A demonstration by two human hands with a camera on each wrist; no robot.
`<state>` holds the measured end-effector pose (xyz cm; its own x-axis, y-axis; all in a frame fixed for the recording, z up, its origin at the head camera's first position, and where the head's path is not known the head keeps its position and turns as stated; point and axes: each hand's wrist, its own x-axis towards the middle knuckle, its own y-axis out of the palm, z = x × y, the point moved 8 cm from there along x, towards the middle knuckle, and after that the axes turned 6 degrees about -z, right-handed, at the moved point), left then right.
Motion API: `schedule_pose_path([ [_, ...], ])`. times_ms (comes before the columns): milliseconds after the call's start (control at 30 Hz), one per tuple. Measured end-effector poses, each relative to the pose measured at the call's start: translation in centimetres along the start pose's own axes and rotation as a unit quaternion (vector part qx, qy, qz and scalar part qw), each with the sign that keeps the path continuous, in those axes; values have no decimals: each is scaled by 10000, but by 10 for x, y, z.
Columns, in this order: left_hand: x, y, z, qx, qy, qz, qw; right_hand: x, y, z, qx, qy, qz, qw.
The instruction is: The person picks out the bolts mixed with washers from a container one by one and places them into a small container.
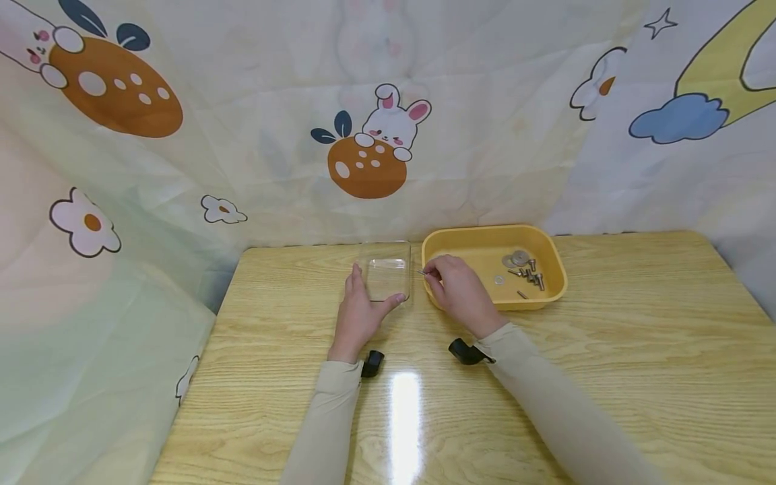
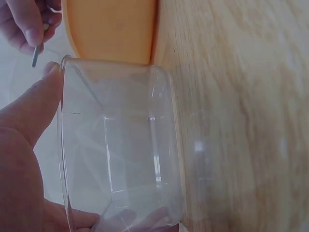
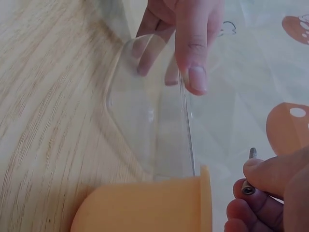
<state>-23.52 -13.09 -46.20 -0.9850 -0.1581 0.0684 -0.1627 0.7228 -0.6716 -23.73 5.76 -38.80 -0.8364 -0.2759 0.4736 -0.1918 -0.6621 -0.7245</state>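
My left hand (image 1: 356, 316) holds a clear square plastic box (image 1: 409, 269) that stands on the table. In the left wrist view the thumb lies at the rim and the fingers reach round the opposite side. Between thumb and fingers my right hand (image 1: 461, 291) pinches a small metal socket-head screw (image 3: 253, 153), its shank pointing toward the box. That hand is over the left end of a yellow tray (image 1: 439, 234), close to the box. Inside the tray lie several screws (image 1: 539, 281) and large flat washers (image 1: 520, 257), with a smaller ring washer (image 1: 499, 280) apart from them.
The tray stands just right of the box on a wooden table (image 1: 636, 350). A printed cloth (image 1: 273, 155) hangs behind the table and down its left side. Black wrist cameras (image 1: 465, 351) sit at both sleeves.
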Motion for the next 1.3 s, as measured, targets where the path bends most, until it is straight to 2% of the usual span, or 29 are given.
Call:
schedule_pose_path([
  [367,1,1,0,44,18,12,10000,7,14,8,-28,-2,136,9999],
  [600,0,0,-1,30,39,-22,10000,11,21,14,-25,-218,100,9997],
  [1033,1,0,-1,152,148,-26,9998,14,37,13,43,-264,238,9994],
  [1300,1,-1,-2,207,150,-9,9997,19,45,15,-172,-318,496,9981],
])
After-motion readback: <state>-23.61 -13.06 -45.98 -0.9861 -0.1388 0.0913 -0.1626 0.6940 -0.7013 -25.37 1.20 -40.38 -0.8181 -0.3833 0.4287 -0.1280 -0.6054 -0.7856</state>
